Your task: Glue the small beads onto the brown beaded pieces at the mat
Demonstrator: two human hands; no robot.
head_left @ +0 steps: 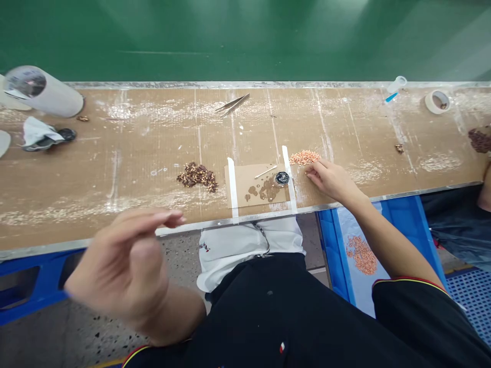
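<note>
My right hand (330,179) rests on the brown cardboard-covered bench (134,168), fingertips touching the edge of a pile of small pink-orange pieces (304,157). Whether it pinches a piece is hidden. My left hand (123,266) is raised close to the camera, blurred, below the bench edge, fingers loosely curled and holding nothing visible. Between the hands lies a small cardboard sheet (249,186) taped down with two white strips, carrying a thin stick (265,171), brown stains and a small round black part (282,178). A heap of dark brown pieces (197,176) lies left of the sheet.
Tweezers (232,105) lie at the back. A white roll (46,92), a rag and a dark object sit far left. A tape roll (436,101) and a small white-blue tool (395,88) are back right. A blue bin (333,250) with pink pieces stands below; another person's arm (485,191) at right.
</note>
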